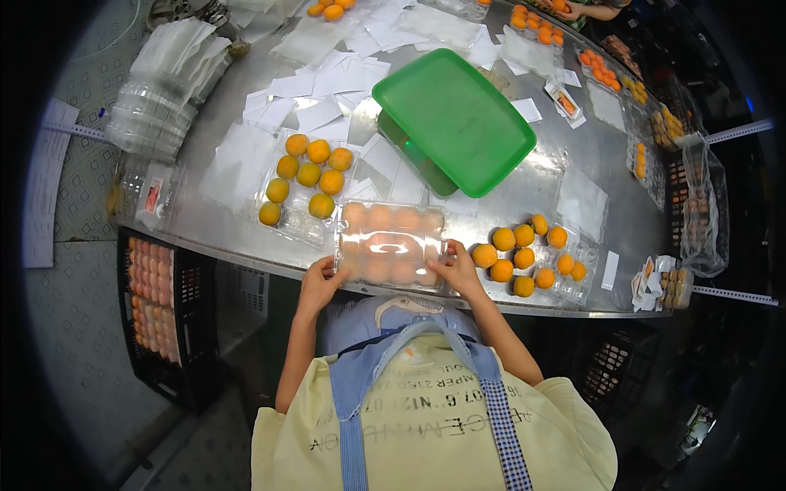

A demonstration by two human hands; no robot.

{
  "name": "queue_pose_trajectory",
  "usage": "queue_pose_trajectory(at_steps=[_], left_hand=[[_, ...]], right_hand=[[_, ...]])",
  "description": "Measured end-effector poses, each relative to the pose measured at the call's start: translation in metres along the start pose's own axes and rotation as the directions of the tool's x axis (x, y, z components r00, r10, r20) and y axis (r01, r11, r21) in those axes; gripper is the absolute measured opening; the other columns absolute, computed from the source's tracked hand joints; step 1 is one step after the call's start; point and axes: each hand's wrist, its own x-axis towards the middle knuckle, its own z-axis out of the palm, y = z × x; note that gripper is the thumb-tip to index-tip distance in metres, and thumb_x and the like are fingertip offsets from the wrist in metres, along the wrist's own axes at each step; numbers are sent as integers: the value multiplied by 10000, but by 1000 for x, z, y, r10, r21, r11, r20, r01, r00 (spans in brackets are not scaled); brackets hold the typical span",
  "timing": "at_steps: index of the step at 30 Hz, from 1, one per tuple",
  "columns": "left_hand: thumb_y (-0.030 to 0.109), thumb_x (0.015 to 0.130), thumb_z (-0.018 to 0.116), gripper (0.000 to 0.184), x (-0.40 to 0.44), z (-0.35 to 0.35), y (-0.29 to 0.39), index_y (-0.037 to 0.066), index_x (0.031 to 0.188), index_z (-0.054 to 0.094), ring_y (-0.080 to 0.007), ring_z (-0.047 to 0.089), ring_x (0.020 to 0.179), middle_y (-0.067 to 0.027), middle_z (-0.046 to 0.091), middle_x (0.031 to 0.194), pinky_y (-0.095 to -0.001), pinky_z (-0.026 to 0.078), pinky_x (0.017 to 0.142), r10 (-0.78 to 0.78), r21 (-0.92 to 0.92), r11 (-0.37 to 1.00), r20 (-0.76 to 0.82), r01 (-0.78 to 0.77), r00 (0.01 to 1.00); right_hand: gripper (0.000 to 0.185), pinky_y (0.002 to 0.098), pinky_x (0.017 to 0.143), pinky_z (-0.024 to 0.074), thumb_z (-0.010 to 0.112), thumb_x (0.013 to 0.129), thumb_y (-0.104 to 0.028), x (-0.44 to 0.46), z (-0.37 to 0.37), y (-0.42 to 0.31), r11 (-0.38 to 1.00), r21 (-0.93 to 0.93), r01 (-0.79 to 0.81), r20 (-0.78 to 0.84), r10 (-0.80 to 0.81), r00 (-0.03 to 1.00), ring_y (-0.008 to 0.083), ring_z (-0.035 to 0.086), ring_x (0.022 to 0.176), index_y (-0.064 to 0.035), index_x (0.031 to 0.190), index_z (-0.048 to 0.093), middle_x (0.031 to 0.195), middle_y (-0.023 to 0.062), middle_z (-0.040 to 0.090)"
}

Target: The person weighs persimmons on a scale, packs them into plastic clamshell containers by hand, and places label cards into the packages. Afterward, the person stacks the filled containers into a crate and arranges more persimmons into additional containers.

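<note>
A clear plastic clamshell box (391, 243) filled with rows of round orange fruit lies at the table's front edge, its lid down and shining. My left hand (324, 283) grips its near left corner, thumb against the side. On the opposite side, my right hand (460, 268) holds the near right corner between thumb and fingers. To the left sits an open clear tray (309, 221) with several loose yellow-orange fruits (309, 174). More such fruits (524, 258) lie right of my right hand, partly in another clear tray (573, 282).
A green lidded bin (458, 119) stands behind the box. White paper slips (319, 114) and translucent sheets (241, 164) cover parts of the metal table (524, 176). Stacked empty boxes (155, 106) stand far left, above a black crate (168, 315). Another person's hand (571, 11) is at the top right.
</note>
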Motion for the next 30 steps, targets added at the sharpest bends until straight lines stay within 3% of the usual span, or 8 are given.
queue_pose_trajectory(at_steps=[3,7,10,14,17,23,26,30], left_hand=[[33,784,680,541,-5,-12,0,-14,1295,508,-152,615,868,-121,627,1063,-274,526,743,-40,-330,941,117,77,992],[-28,743,642,584,-8,-10,-3,17,1310,508,-181,611,913,-112,635,1013,-300,509,817,96,67,993,44,-99,994],[-36,741,633,541,-9,-10,-3,8,1272,538,-167,616,884,-96,641,971,-289,508,802,149,136,979,25,-151,988],[-56,742,627,495,-1,-4,-14,7,1230,570,-143,603,828,-73,632,919,-269,505,757,152,120,982,-49,-145,987],[-73,749,617,489,4,-3,-20,17,1228,575,-127,583,798,-54,614,899,-257,504,725,155,125,981,-60,-147,986],[-36,741,643,454,0,-3,-15,22,1190,603,-124,583,770,-48,626,856,-264,499,745,123,56,991,-77,-119,989],[-84,774,595,466,-1,-2,-16,16,1228,570,-102,562,773,-33,574,902,-227,495,658,159,91,984,-59,-154,985],[-64,751,616,464,-6,-1,-10,12,1208,589,-111,580,786,-44,609,884,-243,498,721,172,105,981,-98,-161,980]], right_hand=[[744,275,737,503,834,704,-271,0,-5,-4,991,-135,-3,3,3,1000,137,549,830,42,1238,421,1003,95,557],[649,232,671,489,800,758,-271,0,-12,7,978,-209,-4,47,14,999,109,552,764,35,1210,449,892,44,546],[669,257,701,499,791,747,-347,1,-19,15,970,-244,-13,63,29,998,131,570,789,46,1193,483,894,73,586],[628,265,719,502,759,780,-367,24,-31,4,975,-221,-30,6,32,999,146,592,822,52,1178,516,922,100,624],[516,268,678,519,694,854,-278,52,-34,-24,996,12,92,-192,-88,977,156,630,789,61,1196,509,975,119,644],[513,249,672,490,711,827,-121,119,-35,-20,991,-104,82,-143,-96,985,143,605,756,90,1237,485,946,121,663],[501,243,656,476,734,801,-95,122,-32,-22,997,-4,74,-157,-73,985,129,589,727,82,1212,509,914,107,665],[411,247,656,480,749,788,-89,112,-23,-31,981,61,183,-238,-163,957,142,608,734,98,1104,563,908,117,668]])
